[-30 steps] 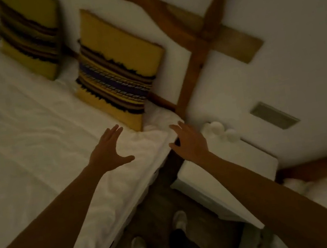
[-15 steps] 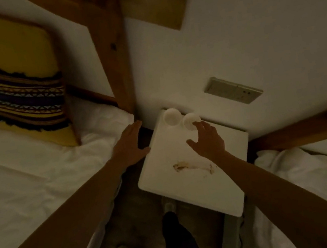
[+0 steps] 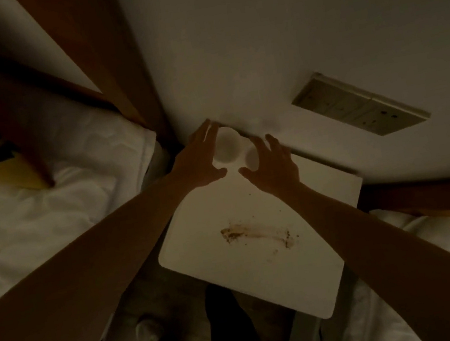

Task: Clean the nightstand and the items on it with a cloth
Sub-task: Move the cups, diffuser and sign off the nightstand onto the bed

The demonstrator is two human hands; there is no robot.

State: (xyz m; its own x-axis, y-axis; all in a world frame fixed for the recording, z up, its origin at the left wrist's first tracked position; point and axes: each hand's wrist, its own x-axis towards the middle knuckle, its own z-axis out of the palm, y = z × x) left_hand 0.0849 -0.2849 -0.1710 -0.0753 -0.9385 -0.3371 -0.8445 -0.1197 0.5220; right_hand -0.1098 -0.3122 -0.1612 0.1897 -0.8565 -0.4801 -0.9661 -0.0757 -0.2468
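Dim room: white bed, wooden post, wall switch plate.

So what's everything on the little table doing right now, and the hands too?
Nightstand: top dirty, brown smear and crumbs in the middle.
Left cup: upright at the back by the wall.
Right cup: beside it, partly hidden.
Left hand: open, fingers around left cup.
Right hand: open, at right cup.
Cloth: not in view.

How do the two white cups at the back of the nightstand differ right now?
The left cup shows its whole round top; the right cup is partly hidden by the right hand. The left cup sits nearer the wall, beside the left hand. Both are white, on the nightstand.
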